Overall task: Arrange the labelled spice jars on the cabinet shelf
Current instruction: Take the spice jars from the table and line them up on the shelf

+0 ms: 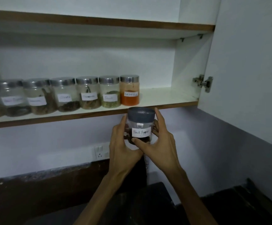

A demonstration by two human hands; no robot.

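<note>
A clear jar (141, 122) with a dark grey lid and a white label reading "Black Pepper" is held just below the front edge of the cabinet shelf (161, 96). My left hand (123, 143) wraps its left side and bottom. My right hand (158, 143) grips its right side, thumb under the label. On the shelf stands a row of several labelled jars with silver lids. The rightmost holds red-orange powder (129, 90), and next to it is a jar of green seeds (110, 91). The jars further left are blurred.
The shelf to the right of the red jar is bare as far as the cabinet side wall and a metal hinge (203, 82). The open cabinet door (245, 62) stands at the right. A wall socket (100, 151) sits below. A dark countertop (34, 192) lies beneath.
</note>
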